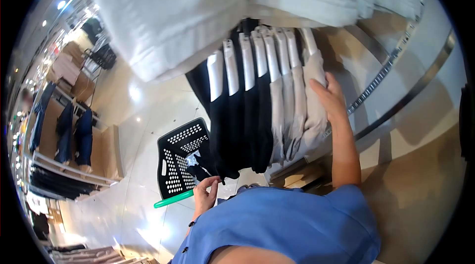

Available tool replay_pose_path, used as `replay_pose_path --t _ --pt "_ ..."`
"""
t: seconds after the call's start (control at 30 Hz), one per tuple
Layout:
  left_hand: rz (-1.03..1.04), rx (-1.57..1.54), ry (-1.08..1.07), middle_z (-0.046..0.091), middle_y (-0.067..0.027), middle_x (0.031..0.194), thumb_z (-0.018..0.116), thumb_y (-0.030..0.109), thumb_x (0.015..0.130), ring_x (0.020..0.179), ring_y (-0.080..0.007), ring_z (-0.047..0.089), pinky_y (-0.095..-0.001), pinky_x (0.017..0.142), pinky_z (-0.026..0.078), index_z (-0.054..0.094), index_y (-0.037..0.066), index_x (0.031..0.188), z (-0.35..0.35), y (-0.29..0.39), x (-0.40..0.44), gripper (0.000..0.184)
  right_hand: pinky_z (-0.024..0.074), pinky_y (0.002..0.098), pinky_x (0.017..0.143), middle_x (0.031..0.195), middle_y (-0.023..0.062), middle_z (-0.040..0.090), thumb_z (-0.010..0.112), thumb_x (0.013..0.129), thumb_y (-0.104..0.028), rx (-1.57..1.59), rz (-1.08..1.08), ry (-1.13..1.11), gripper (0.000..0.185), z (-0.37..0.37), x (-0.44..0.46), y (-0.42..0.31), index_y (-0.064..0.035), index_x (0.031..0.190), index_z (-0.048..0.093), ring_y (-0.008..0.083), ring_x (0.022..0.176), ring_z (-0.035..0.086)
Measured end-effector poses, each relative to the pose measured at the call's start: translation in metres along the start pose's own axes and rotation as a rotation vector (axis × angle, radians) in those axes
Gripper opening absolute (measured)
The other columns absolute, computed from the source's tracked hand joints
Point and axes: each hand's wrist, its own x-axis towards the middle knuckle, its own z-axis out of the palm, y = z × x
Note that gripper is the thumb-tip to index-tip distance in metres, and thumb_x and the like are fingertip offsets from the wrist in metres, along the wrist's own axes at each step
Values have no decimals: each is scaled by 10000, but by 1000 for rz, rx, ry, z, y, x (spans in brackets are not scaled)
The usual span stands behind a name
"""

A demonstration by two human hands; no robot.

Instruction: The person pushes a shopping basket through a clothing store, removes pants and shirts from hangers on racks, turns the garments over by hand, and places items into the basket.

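Note:
A row of black garments [241,130] and beige garments [312,108] hangs in front of me, each with a white strip near its top. My right hand [330,96] is at the edge of the outermost beige one, thumb on its near side and the other fingers partly hidden behind it. Low down, my left hand [206,192] is closed, its fingertips pinched at the bottom edge of a black garment. Beside that hand is a black perforated shopping basket [174,157] with a green handle [173,199]. Dark cloth [202,166] lies inside the basket.
Large white garments [168,16] hang overhead, close to the camera. Curved metal rails [413,83] run along the right. Across the tiled floor [131,147], a shelf unit [111,152] on the left displays blue jeans [84,137]. Another dark basket [102,57] stands farther back.

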Motion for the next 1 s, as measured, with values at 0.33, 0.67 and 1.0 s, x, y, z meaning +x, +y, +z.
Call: replay_pose_path --t 0.33,0.67,1.0 --pt "230 -48 -40 666 -78 766 568 15 812 654 -136 635 -233 600 489 634 3 920 -22 49 25 127 415 281 846 1059 97 556 621 773 -84 222 24 -96 437 15 -43 -31 3 1172 464 164 937 533" --pt "482 -198 -348 644 -92 830 584 47 819 735 -184 627 -280 676 496 618 10 968 -25 132 46 158 421 326 877 1173 168 473 629 788 -128 391 -91 -159 672 74 -102 -28 6 1335 262 221 1014 504" --pt "273 -243 -453 595 -179 920 661 381 777 847 -210 603 -296 750 468 426 -50 1199 -12 155 74 647 365 426 885 1138 274 387 757 650 -199 -35 -434 -197 901 136 -150 1 88 1287 188 371 1026 450"
